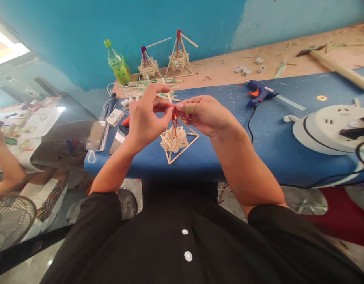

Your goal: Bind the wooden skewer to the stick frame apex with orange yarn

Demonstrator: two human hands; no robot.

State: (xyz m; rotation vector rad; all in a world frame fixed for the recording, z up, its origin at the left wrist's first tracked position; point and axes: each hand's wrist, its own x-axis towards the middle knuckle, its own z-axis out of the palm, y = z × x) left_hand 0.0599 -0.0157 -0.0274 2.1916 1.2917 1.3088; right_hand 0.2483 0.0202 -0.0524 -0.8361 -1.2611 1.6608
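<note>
a: head view. grip?
b: left hand (149,120) closed, thumb and fingertip pinching red string (175,128) at the peak of a stick frame (184,152). right hand (204,114) closed on the same string from the other side, beige band (190,108) on it.
a: frame location?
b: at the front of the blue mat (223,150), below both hands. small stick stack (171,139) inside it.
a: around it?
b: glue gun (260,92) on the mat, right of the right hand. two similar frames (179,61) by the wall, bottle (119,65) left of them.
</note>
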